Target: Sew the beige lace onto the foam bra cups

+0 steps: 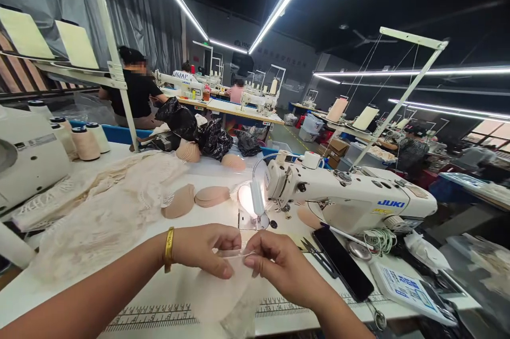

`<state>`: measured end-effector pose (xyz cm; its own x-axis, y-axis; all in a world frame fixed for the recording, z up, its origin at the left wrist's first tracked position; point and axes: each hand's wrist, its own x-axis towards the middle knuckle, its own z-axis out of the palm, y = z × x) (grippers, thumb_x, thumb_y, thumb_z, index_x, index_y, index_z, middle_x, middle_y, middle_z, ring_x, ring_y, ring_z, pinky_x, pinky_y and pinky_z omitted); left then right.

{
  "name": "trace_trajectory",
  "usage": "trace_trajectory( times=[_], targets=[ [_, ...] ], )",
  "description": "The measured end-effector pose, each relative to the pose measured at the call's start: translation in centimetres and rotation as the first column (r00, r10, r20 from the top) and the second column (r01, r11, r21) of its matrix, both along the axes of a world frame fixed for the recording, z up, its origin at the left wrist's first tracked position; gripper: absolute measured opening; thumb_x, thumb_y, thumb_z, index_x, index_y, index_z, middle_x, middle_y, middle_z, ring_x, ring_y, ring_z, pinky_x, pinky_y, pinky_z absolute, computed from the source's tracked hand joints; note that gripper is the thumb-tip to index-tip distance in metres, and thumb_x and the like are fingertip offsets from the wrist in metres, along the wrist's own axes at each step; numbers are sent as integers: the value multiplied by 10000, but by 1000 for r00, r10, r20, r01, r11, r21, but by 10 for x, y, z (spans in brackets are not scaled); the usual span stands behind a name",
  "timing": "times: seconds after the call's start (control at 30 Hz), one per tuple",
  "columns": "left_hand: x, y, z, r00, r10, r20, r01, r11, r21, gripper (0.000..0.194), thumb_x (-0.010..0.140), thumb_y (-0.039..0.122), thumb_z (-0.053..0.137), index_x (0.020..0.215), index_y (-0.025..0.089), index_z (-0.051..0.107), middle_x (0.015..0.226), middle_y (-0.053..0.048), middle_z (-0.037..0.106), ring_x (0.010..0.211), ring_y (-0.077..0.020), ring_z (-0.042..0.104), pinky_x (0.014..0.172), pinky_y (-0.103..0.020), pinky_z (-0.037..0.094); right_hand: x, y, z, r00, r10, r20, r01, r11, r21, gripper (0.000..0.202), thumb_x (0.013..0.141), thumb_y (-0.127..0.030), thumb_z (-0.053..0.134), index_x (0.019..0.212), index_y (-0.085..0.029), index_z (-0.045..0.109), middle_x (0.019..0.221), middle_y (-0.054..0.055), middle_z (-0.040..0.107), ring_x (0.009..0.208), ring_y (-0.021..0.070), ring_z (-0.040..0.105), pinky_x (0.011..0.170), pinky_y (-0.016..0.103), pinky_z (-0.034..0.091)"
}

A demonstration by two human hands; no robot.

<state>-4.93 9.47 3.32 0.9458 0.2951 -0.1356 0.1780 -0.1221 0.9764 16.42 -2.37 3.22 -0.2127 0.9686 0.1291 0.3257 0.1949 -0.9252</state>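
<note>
Where the upper edge of the pale fabric piece (pixel 219 296) lies between both grips, its body extends toward 6 o'clock over the counter (pixel 159 294). The right grip (pixel 277 259) is closed, thumb and forefinger pinching that edge. The left grip (pixel 205 248) is also closed on the fabric, thumb in front; its fingertip contact is partly hidden. The fabric's lower end is blurred. Beige cups (pixel 179 203) lie at 11 o'clock, the sewing machine (pixel 350 201) at 2 o'clock; lamp glare obscures its needle area.
</note>
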Motion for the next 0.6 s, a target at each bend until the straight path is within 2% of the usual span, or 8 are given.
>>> trace_trajectory(
  times=[0.07, 0.13, 0.23, 0.3, 0.33, 0.4, 0.47, 0.6],
  targets=[
    [-1, 4, 0, 989, 146, 6, -146, 981, 132, 311, 763, 440, 765, 749, 225, 539, 683, 41, 558, 613, -153, 509, 533, -233, 363, 6, 1, 7, 982, -147, 122, 124, 976, 178, 120, 975, -290, 645, 868, -242, 667, 699, -18, 632, 668, 172, 569, 644, 302, 431],
    [-5, 7, 3, 942, 315, 118, -335, 847, 412, 293, 809, 388, 681, 713, 229, 453, 658, 52, 491, 587, -139, 439, 535, -243, 317, 8, 5, 5, 940, -292, 175, 189, 876, 444, 125, 1014, -259, 591, 910, -246, 659, 759, 11, 662, 687, 183, 573, 648, 311, 451],
    [-14, 11, 4, 888, 297, 352, -447, 373, 813, 194, 898, 237, 539, 721, 226, 460, 653, 35, 509, 599, -157, 433, 591, -287, 315, 4, 17, -16, 901, -385, 202, 132, 684, 717, 175, 1036, -141, 510, 1045, -237, 656, 919, 70, 728, 827, 206, 641, 738, 326, 517],
    [-20, 10, -1, 923, 170, 345, -364, 98, 926, 248, 952, 114, 439, 738, 225, 500, 664, 12, 555, 615, -181, 456, 634, -323, 329, 4, 28, -36, 872, -391, 295, 58, 680, 731, 249, 1030, -93, 461, 1069, -232, 664, 1018, 97, 741, 927, 222, 662, 791, 331, 532],
    [-22, 9, -6, 948, 136, 289, -294, 16, 956, 273, 954, 70, 432, 747, 226, 518, 684, 3, 581, 630, -192, 476, 652, -338, 335, 6, 34, -47, 852, -377, 365, 20, 718, 696, 274, 1027, -90, 442, 1050, -234, 674, 1038, 97, 740, 942, 226, 664, 792, 330, 528],
    [-21, 3, -17, 986, 109, 122, -122, -4, 992, 230, 928, 80, 564, 753, 226, 538, 722, 2, 620, 658, -208, 519, 671, -355, 344, 14, 47, -66, 818, -316, 480, -47, 796, 604, 298, 1020, -104, 435, 969, -250, 689, 970, 55, 737, 873, 212, 660, 737, 304, 507],
    [-13, -2, -26, 997, 80, -6, 0, 71, 998, 245, 864, 154, 745, 745, 223, 543, 749, 13, 644, 687, -214, 563, 685, -359, 363, 27, 57, -78, 810, -237, 537, -112, 836, 538, 277, 1009, -128, 474, 908, -261, 695, 900, 11, 731, 803, 189, 647, 687, 274, 483],
    [17, 2, -37, 1000, 10, 12, -12, 66, 998, 206, 861, 23, 666, 825, 205, 576, 827, -2, 668, 743, -219, 591, 730, -364, 395, 53, 69, -85, 797, -104, 594, -232, 856, 462, 265, 994, -124, 503, 992, -260, 731, 1051, 33, 773, 935, 202, 667, 764, 287, 506]
  ],
)
